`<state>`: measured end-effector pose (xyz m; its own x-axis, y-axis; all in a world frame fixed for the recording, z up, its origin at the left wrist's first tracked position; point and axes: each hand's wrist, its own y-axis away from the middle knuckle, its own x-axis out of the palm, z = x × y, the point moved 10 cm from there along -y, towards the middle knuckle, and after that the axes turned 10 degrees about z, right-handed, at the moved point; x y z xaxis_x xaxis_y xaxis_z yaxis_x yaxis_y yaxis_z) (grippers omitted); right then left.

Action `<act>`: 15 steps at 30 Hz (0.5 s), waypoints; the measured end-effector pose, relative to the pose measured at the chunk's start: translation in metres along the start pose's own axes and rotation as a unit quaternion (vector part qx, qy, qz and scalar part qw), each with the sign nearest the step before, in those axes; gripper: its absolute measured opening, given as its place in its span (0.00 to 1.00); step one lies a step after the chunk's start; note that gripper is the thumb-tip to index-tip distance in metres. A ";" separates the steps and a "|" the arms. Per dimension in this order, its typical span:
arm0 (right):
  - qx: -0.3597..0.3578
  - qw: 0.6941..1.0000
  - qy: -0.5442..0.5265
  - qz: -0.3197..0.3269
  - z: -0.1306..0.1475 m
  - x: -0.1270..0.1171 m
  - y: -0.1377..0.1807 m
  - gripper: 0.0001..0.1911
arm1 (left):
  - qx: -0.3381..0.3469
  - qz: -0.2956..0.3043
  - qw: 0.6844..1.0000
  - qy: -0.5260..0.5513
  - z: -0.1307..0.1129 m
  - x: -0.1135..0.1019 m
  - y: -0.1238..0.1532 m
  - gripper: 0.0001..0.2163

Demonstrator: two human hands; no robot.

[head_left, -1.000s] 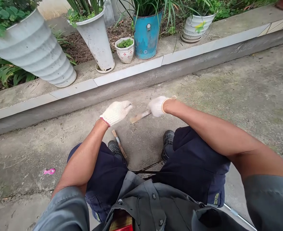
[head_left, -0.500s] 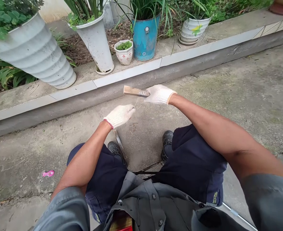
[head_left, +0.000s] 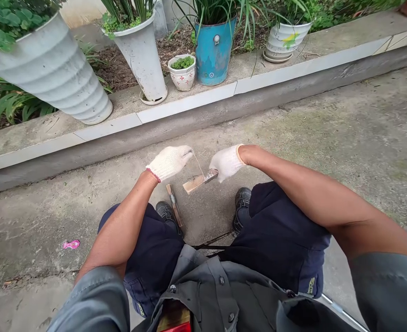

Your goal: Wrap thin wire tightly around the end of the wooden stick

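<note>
My right hand, in a white knit glove, is closed round one end of a short flat piece of wood. Thin string or wire is wound in several turns round the wood close to my fingers. From these turns a loose length of string runs up to my left hand, also gloved, which pinches it between the fingertips. On the ground beside my left shoe lies a second wooden piece with a similar pale winding round its middle. Whether the strand is string or wire I cannot tell.
Ahead, a low concrete ledge carries a blue bucket planter, a small white pot and tall white planters. A pink object lies on the concrete at left. A metal rod shows at lower right.
The wood in my right hand has swung down and toward me, its free end now pointing lower left. My left hand has risen slightly, still pinching the string.
</note>
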<state>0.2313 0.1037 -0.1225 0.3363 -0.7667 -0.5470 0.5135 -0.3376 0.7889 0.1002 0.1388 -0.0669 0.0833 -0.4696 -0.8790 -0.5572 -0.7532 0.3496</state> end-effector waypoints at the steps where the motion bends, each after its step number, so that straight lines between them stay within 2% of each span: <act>1: -0.032 0.999 -0.001 0.005 0.010 0.002 0.004 0.15 | 0.009 0.008 1.000 0.001 -0.003 0.003 -0.001 0.18; 2: -0.049 0.999 -0.017 -0.012 0.015 -0.003 0.009 0.17 | 0.020 0.016 1.000 0.003 -0.006 0.006 -0.001 0.18; 4: -0.037 0.993 -0.070 -0.082 0.009 -0.023 0.019 0.20 | 0.039 0.028 0.999 0.006 -0.013 0.012 -0.003 0.18; 7: 0.028 0.969 -0.130 -0.207 -0.022 -0.059 0.032 0.23 | 0.041 0.040 0.998 0.016 -0.017 0.019 -0.005 0.19; 9: 0.101 0.950 -0.125 -0.267 -0.050 -0.076 0.040 0.24 | 0.033 0.044 0.998 0.025 -0.019 0.021 -0.005 0.19; 11: 0.187 0.935 -0.099 -0.285 -0.078 -0.084 0.046 0.23 | 0.029 0.046 0.998 0.024 -0.020 0.022 -0.004 0.18; 13: 0.258 0.927 -0.071 -0.261 -0.098 -0.084 0.048 0.21 | 0.029 0.050 0.998 0.011 -0.021 0.022 -0.003 0.18; 15: 0.294 0.928 -0.055 -0.223 -0.105 -0.077 0.046 0.21 | 0.029 0.047 0.998 0.000 -0.020 0.019 -0.002 0.18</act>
<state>0.3121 0.2046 -0.0733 0.0950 -0.5191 -0.8494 0.0515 -0.8496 0.5250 0.1197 0.1218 -0.0781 0.0285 -0.5375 -0.8428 -0.6100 -0.6773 0.4114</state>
